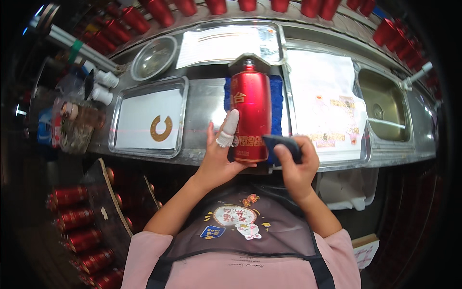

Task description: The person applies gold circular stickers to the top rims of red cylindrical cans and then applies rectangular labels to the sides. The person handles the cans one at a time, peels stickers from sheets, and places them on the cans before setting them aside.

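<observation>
A glossy red bottle [253, 104] with gold ornament and writing lies lengthwise before me, its neck end away from me. My left hand [216, 164] holds it near its base, thumb across the bottom end. A white fabric finger cover [230, 124] on one finger rests against its left side. Between the thumb and fingers of my right hand [301, 168] is a dark flat scraper-like pad [287, 146], its tip at the bottle's lower right side. Around the neck end sits a dark angular support [249, 59]. Blue cloth [277, 103] shows beneath the bottle.
To the left, a metal tray [184, 119] holds white paper and a gold C-shaped decal [161, 128]. Printed decals [328, 137] lie on white sheets at right, beside a sink basin [382, 104]. A clear bowl [154, 57] stands behind. Red bottles [85, 240] fill a lower-left rack.
</observation>
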A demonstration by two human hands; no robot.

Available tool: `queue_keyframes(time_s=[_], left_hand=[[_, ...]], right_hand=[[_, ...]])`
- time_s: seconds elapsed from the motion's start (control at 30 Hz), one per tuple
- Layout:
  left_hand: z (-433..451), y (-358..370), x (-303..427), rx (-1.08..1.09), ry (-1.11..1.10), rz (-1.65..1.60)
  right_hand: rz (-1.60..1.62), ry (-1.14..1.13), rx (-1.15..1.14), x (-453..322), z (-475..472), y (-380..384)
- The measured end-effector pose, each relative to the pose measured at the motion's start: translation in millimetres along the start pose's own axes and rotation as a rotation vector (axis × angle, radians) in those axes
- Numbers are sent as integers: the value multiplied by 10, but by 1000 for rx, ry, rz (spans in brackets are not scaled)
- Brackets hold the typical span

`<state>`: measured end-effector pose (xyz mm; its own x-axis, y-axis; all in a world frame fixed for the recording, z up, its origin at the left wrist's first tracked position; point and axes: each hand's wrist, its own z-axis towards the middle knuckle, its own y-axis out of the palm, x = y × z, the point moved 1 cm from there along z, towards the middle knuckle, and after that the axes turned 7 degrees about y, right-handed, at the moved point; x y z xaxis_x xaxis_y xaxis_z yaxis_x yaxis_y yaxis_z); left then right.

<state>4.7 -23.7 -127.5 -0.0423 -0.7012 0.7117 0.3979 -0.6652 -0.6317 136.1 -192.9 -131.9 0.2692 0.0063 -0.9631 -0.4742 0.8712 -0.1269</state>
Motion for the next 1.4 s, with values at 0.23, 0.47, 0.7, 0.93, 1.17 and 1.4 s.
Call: queue_keyframes(time_s=[0.23, 0.47, 0.7, 0.93, 1.17, 1.4], left_hand=[[321, -266, -78, 3, -16, -82], [1055, -446, -422, 638, -283, -504], [1463, -324, -385, 132, -302, -316], [1631, -185, -337, 197, -309, -327], [766, -1021, -193, 301, -346, -346], [-1774, -1967, 1521, 731, -172, 83]], right_hand=[[-35, -54, 22, -162, 179, 9], [-52, 62, 136, 231, 485, -288], [77, 316, -422, 153, 549, -687], [-376, -282, -275, 22, 27, 195], [62, -239, -775, -378, -3, -24], [-49, -1039, -1155, -1062, 24, 849]])
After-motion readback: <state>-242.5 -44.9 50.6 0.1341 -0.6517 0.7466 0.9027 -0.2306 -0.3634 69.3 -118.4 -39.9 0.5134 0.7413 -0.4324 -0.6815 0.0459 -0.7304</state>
